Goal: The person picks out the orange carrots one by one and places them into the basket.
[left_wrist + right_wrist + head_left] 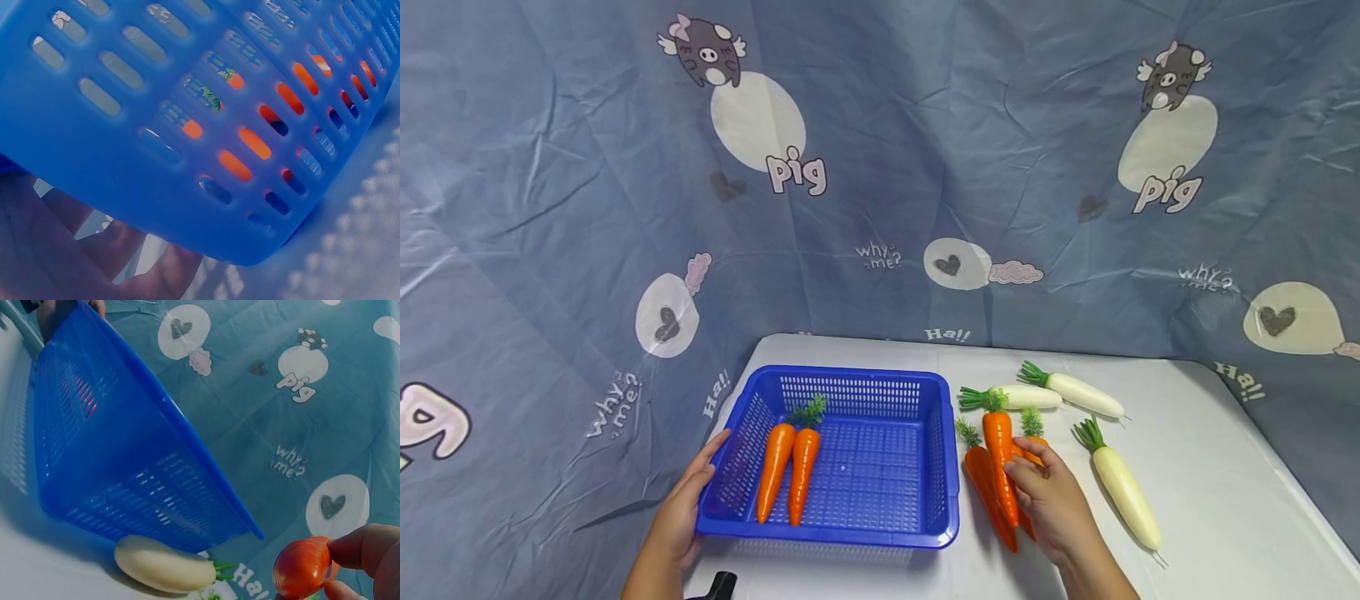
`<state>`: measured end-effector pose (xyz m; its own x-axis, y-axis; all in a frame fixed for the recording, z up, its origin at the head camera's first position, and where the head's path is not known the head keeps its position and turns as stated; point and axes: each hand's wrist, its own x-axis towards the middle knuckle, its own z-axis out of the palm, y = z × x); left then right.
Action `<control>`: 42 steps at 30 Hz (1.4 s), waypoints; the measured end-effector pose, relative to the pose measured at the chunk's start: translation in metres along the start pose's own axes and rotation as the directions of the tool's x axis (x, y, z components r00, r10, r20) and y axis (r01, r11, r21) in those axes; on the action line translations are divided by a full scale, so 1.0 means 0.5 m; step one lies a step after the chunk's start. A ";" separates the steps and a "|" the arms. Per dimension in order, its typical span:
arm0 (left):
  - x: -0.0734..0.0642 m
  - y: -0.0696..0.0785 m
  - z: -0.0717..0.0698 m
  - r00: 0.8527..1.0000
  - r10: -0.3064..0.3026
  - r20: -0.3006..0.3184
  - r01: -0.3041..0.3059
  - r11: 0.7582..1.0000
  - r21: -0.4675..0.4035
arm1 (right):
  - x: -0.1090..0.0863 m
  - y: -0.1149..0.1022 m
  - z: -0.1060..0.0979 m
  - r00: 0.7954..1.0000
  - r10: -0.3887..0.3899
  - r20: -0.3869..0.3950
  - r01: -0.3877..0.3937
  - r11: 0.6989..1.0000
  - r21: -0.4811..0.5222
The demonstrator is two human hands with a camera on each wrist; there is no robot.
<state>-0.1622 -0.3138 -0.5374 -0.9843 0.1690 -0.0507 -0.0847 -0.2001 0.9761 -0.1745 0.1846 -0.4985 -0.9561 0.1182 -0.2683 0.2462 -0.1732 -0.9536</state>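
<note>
At the left side of the blue plastic basket [827,537], my left hand [681,504] grips the rim; its fingers [112,250] show beside the perforated wall in the left wrist view. Two orange carrots [775,471] with green tops lie inside the basket's left half. My right hand [1048,496] pinches another carrot [997,437] between thumb and fingers, right of the basket. In the right wrist view this carrot [303,565] appears tip-first. A second carrot [985,487] lies beneath it, and one more [1032,429] is partly hidden behind the right hand.
Three white radishes with green leaves lie on the right: one radish [1026,397] near the basket's back corner, another radish [1086,394] behind it, and a third radish [1126,496] beyond my right hand. Blue printed cloth [880,208] hangs behind the white table [1232,467].
</note>
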 end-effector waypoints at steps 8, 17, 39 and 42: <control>-0.002 -0.001 0.001 1.000 -0.013 -0.020 0.014 1.000 0.006 | -0.008 -0.003 0.018 0.999 -0.007 0.047 0.005 0.999 0.054; -0.005 -0.004 -0.001 1.000 0.010 0.003 -0.010 1.000 -0.020 | -0.025 -0.010 0.039 0.998 -0.022 0.054 0.022 1.000 0.005; 0.005 0.009 0.010 0.995 -0.065 -0.074 0.070 0.995 0.072 | -0.039 -0.014 0.095 0.995 -0.067 0.080 0.069 0.997 -0.027; 0.005 0.009 0.009 0.996 -0.057 -0.072 0.062 0.995 0.076 | -0.041 -0.012 0.103 0.994 -0.078 0.082 0.079 0.997 -0.012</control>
<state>-0.1643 -0.3097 -0.5323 -0.9865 0.1105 -0.1211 -0.1338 -0.1157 0.9842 -0.1648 0.1331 -0.4802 -0.9822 0.0503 -0.1810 0.1716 -0.1520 -0.9734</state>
